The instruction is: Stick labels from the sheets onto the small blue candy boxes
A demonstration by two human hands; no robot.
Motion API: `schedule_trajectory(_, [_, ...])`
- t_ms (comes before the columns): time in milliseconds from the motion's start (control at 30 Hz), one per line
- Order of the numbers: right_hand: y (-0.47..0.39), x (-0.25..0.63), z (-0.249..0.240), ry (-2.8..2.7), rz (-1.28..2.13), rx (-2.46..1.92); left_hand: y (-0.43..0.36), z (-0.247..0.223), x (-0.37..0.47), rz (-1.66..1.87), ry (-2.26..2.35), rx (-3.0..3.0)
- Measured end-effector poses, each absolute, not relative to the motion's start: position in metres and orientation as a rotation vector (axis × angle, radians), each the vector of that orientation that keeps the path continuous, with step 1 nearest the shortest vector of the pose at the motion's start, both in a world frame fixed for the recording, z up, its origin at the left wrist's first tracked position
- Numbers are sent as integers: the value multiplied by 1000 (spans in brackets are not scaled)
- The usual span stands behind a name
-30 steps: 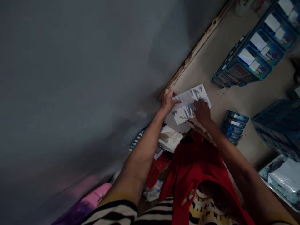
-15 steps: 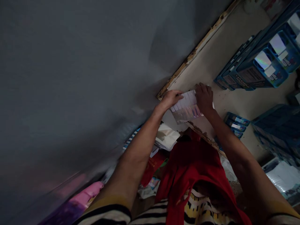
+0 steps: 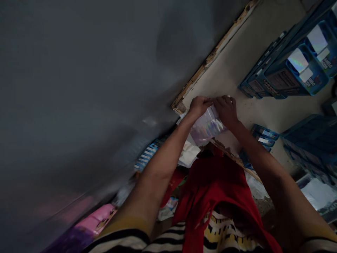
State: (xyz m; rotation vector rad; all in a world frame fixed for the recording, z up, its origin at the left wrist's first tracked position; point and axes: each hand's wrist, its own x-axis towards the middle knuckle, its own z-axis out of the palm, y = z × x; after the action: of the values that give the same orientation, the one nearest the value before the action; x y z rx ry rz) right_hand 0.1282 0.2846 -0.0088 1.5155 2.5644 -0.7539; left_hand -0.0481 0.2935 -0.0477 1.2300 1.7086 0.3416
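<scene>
A shiny clear plastic packet [image 3: 207, 128] with pale contents lies at the near left corner of the pale tabletop. My left hand [image 3: 198, 106] is closed on its upper left edge, fingers pinched together. Right beside it, my right hand [image 3: 225, 109] has its fingers bent over the packet's upper right part. The two hands nearly touch at the fingertips. The packet's top edge is partly hidden under my fingers.
Tall stacks of blue boxes [image 3: 284, 79] stand at the upper right. Small blue packs [image 3: 265, 135] and another dark blue stack [image 3: 310, 140] are at the right. A grey wall [image 3: 79, 88] fills the left. White packets [image 3: 190, 154] lie below my left forearm.
My left hand has moved right along the packet's top, closer to my right hand, which has shifted slightly left. The white strips inside are now mostly covered or out of sight.
</scene>
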Motion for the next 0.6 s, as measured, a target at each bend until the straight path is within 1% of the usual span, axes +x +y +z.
schedule_trajectory(100, [256, 134, -5, 2583, -755, 1503, 290, -44, -59, 323, 1716, 1147])
schedule_trajectory(200, [228, 144, 11, 2550, -790, 1567, 291, -35, -66, 264, 1715, 1197])
schedule_trajectory(300, [205, 153, 39, 2464, -853, 1775, 296, -25, -65, 205, 1752, 1346])
schedule_trajectory(367, [192, 158, 62, 2351, -946, 2020, 299, -17, -61, 184, 1796, 1443])
schedule_trajectory(433, [179, 164, 83, 2127, -1186, 2330, 295, -7, -53, 216, 1843, 1528])
schedule_trajectory(500, [169, 172, 100, 1785, -1551, 2591, 283, 6, -41, 348, 1868, 1546])
schedule_trajectory(567, [159, 183, 113, 1425, -1876, 2724, 261, 20, -26, 526, 1791, 1418])
schedule_trajectory(600, [154, 189, 117, 1277, -1978, 2760, 248, 26, -17, 580, 1690, 1287])
